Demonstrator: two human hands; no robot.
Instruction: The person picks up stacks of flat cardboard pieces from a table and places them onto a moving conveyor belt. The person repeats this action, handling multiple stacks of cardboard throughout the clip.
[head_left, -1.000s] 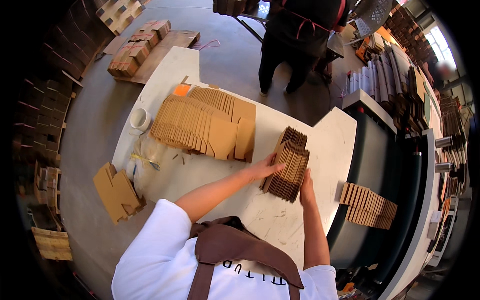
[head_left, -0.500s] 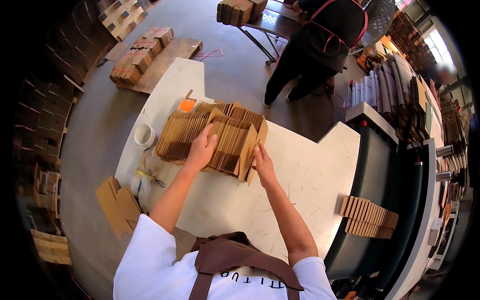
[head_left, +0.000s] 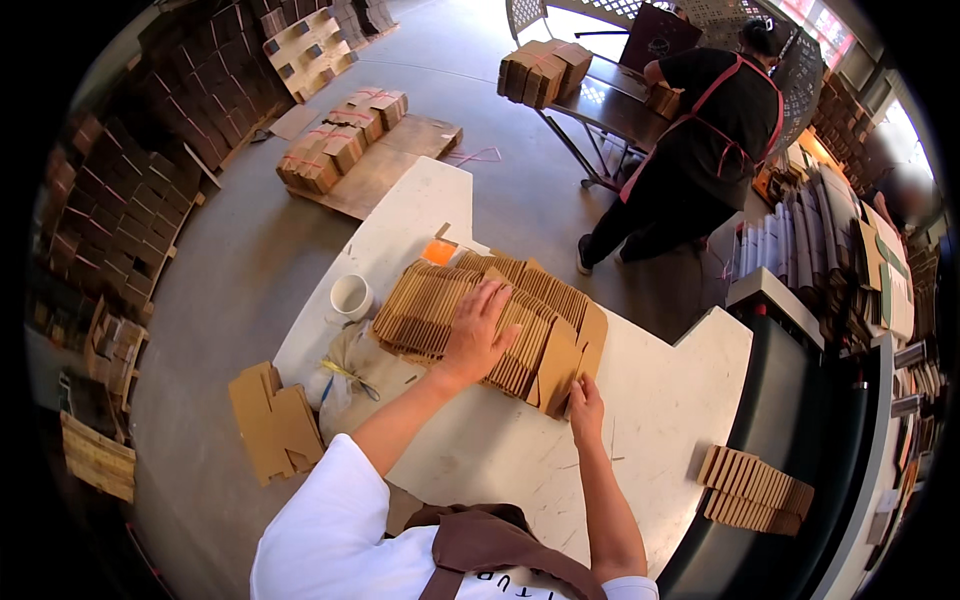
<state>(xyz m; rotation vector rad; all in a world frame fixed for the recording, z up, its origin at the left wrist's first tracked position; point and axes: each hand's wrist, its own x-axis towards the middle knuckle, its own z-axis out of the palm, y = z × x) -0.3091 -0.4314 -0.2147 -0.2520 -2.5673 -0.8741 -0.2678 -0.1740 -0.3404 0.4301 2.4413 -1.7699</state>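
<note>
Head view: cardboard [head_left: 535, 345] beneath our spread left hand [head_left: 477, 345] could topple if our curled right hand [head_left: 587, 405] leaves its end.

my right hand [head_left: 587, 410] has free room on its outer side: the white table [head_left: 670, 400] lies bare from there to the dark belt [head_left: 790, 400], so i could slide across. on that belt, a short row of cardboard pieces [head_left: 757, 490] blocks a low pass. leftward from my left hand [head_left: 478, 340], the long cardboard stack [head_left: 425, 305] fills the way, and beyond it the white cup [head_left: 351, 297] and plastic bag [head_left: 345, 372] crowd the edge. above the stack, i have open air.
</note>
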